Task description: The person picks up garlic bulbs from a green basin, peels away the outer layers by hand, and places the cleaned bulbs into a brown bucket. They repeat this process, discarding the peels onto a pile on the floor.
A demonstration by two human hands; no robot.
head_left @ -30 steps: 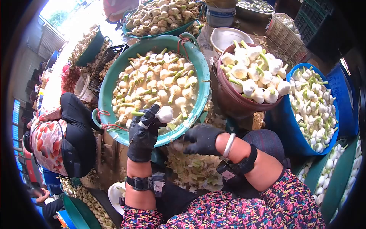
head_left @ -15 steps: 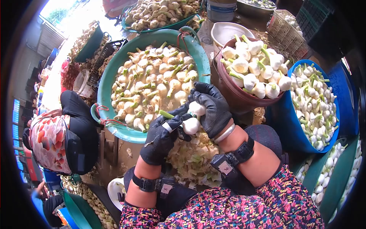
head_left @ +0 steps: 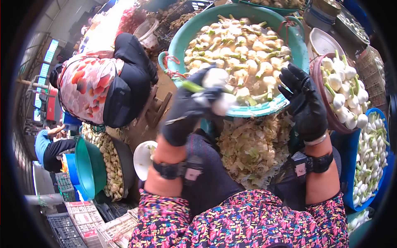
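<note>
My left hand (head_left: 185, 109), in a black glove, is closed around two peeled white garlic bulbs (head_left: 223, 103), smeared by motion; a green stem sticks out to the left. It hangs near the front left of a green tub (head_left: 176, 41) of water, where several garlic bulbs (head_left: 231, 51) with cut green stems float. My right hand (head_left: 307, 108), also black-gloved, is raised at the tub's front right edge. Its fingers are apart and it holds nothing. Between my arms lies a heap of garlic skins (head_left: 254, 149).
At right are a maroon bucket (head_left: 319, 84) of peeled garlic and a blue tub (head_left: 388, 142) with more. A person (head_left: 89, 89) in a flowered top sits at left. Behind them stand a teal basin (head_left: 91, 165), stacked crates (head_left: 84, 217) and another person (head_left: 47, 149).
My hands have parted: the right has let go and moved right, while the left carries the garlic bulbs to the left. The view has turned left.
</note>
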